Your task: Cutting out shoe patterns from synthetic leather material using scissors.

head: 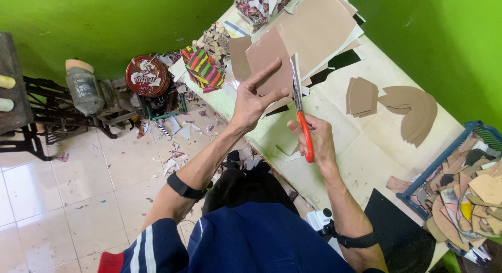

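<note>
Brown card sheet (269, 58) is up over the worktop (366, 147), left hand (253, 98) pinching its lower edge with index finger stretched along it, right hand (316, 139) clenched round the orange handles of the scissors (300, 113), blades running up the sheet's right edge. Cut brown pieces (361, 95) and curved ones (415, 111) lie well apart to the right; blue basket (418, 186) of scraps sits at the worktop's near right corner.
</note>
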